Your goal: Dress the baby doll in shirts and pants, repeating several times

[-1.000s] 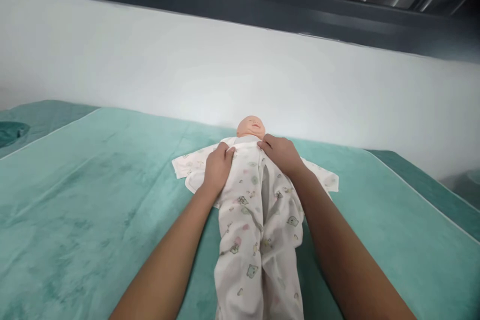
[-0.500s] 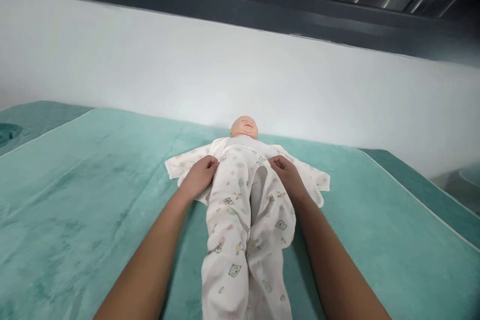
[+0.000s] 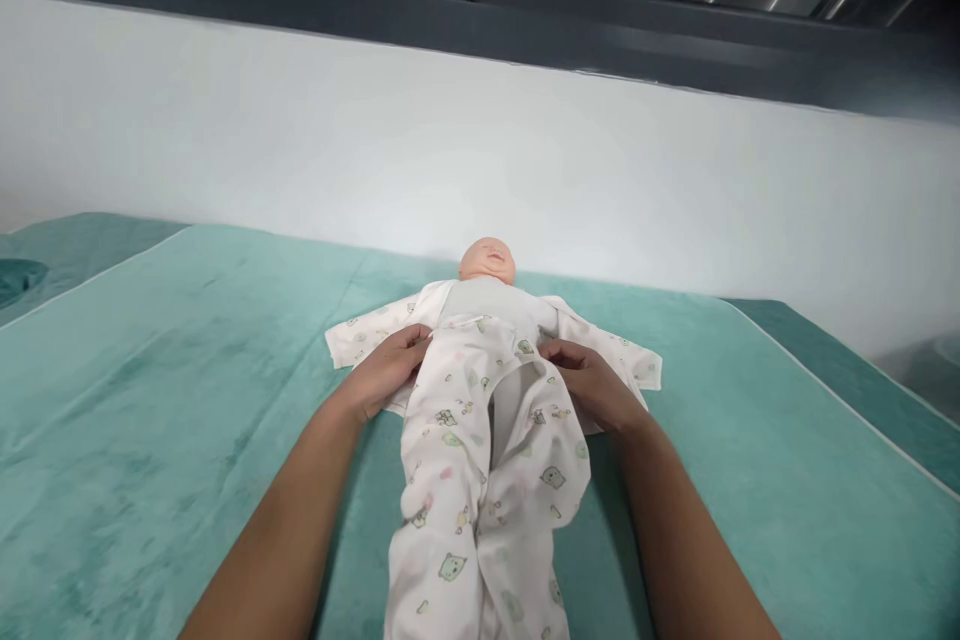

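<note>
A baby doll (image 3: 487, 262) lies on its back with its head toward the wall. Printed baby trousers (image 3: 450, 480) cover its legs, with an open slit at the crotch. A matching baby shirt (image 3: 375, 328) spreads out on both sides, sleeves stretched outward, and the pale torso (image 3: 487, 300) shows between its halves. My left hand (image 3: 391, 368) is closed at the left side of the trousers' waistband. On the opposite side my right hand (image 3: 589, 380) pinches the waistband's edge. The fingertips of both hands are partly hidden by cloth.
The doll rests on a green padded cover (image 3: 210, 400) with pale seams. Behind it stands a white wall (image 3: 300, 130), below a dark window frame (image 3: 600, 30). A darker green section (image 3: 847, 380) lies at the right.
Both hands have moved slightly toward me with the trousers' waistband. More of the doll's pale torso shows above it, and the crotch slit gapes wider.
</note>
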The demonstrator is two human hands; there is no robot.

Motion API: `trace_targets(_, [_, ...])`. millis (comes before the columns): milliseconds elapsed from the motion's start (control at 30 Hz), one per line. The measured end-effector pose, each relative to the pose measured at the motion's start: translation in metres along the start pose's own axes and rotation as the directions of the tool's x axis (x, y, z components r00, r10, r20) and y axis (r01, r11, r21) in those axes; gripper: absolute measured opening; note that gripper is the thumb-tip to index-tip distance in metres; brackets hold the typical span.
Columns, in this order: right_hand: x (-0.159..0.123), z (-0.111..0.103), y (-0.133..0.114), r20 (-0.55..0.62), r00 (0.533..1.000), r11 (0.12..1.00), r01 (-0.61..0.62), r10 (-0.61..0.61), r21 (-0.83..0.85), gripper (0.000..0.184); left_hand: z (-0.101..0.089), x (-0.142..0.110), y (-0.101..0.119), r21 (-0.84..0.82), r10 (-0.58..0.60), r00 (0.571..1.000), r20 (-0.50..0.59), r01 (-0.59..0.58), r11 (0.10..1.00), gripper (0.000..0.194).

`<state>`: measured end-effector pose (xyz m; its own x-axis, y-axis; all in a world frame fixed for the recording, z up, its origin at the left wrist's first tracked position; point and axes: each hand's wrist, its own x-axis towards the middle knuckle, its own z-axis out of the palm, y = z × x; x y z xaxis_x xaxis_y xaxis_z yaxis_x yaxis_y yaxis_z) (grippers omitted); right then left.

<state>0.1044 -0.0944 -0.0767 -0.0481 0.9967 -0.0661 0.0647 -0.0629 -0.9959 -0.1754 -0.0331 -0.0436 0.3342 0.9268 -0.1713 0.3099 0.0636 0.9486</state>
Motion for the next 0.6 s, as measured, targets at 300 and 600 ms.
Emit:
trace_targets(300, [0.0,0.01,-0.009,0.107,0.97,0.976,0.219,-0.218,-0.002,0.028,-0.003,0.004,-0.004,0.074,0.042,0.999,0.003,-0.042,0.996,0.034])
trace_targets(600, [0.003,0.011,-0.008,0.054,0.988,0.99,0.144,-0.144,0.002,0.032,-0.005,-0.003,0.004,0.096,0.02,1.0,-0.002,-0.019,0.995,0.035])
